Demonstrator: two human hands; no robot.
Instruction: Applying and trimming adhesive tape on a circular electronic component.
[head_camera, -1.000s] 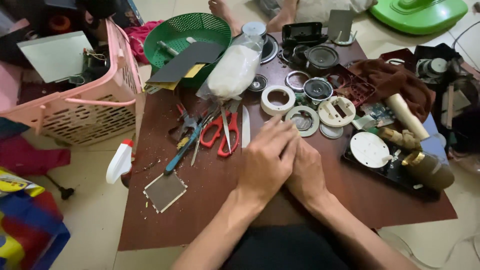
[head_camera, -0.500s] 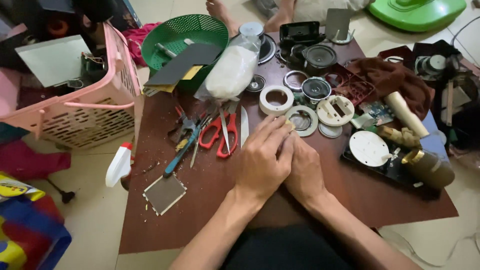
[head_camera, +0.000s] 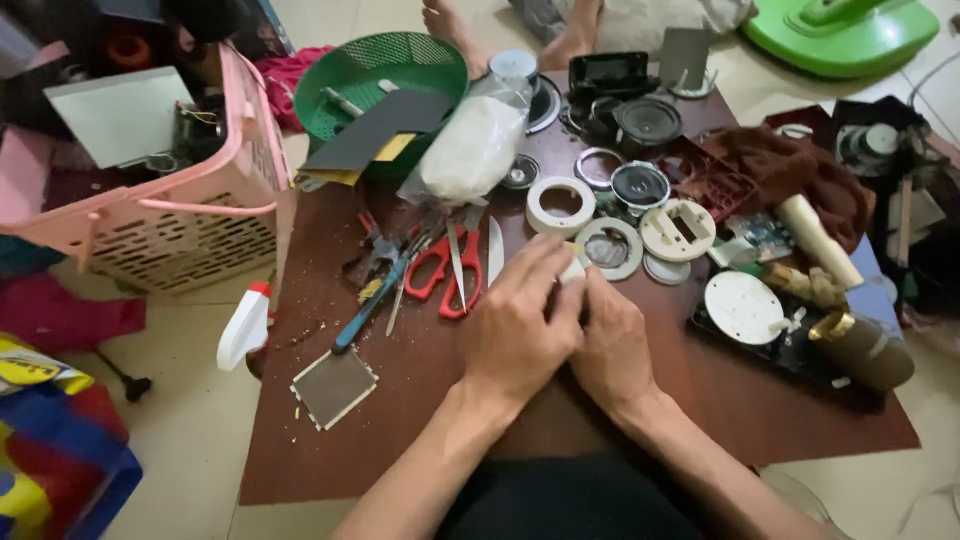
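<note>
Barely shifted since earlier: left hand (head_camera: 520, 335) and right hand (head_camera: 612, 345) pressed together on small white part (head_camera: 572, 270) over brown worktop (head_camera: 400, 440); work under way, progress indeterminate.

Both hands pressed together over a small white piece.
My left hand (head_camera: 520, 330) overlaps my right hand (head_camera: 612, 345) mid-tabletop (head_camera: 400, 440), beside red scissors (head_camera: 448, 270).

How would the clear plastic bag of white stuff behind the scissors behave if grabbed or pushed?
The plastic bag looks soft and bulging, so it would probably sag and deform in a grip. Its clear film may be slippery. Since it leans on the green basket, a push would likely slump it, not roll it.
</note>
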